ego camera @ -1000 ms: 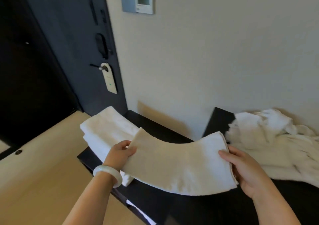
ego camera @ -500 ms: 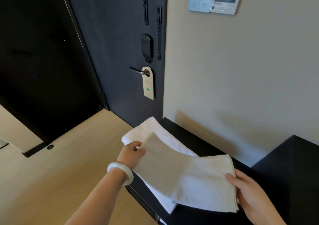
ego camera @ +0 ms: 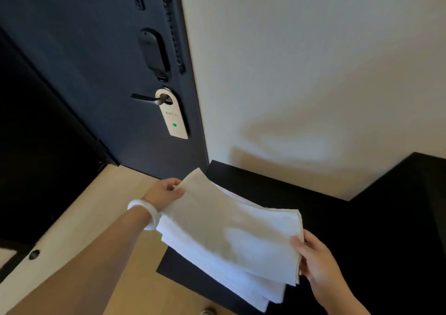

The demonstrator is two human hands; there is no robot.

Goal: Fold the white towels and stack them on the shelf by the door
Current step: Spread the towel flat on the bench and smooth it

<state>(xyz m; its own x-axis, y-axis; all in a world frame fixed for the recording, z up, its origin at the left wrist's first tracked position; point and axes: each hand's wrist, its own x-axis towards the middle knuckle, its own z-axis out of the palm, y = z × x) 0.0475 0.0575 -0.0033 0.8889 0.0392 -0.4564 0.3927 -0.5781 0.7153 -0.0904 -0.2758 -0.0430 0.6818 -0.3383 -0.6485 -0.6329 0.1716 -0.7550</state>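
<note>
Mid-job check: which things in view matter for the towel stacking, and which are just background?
Job:
- folded towel, gripped by left hand and right hand
- towel stack beneath
- black shelf

Background:
- door
- door hanger
- door handle
- bracelet

Folded white towels over black shelf

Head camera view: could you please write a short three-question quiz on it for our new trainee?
1. True or false: only the right grip holds the folded towel.
2. Which wrist wears the white bracelet? A left, B right, C neither.
3. Fill in: the dot on the door hanger is ___.

Key:
1. False: the left grip pinches its far corner too.
2. A.
3. Green.
</note>
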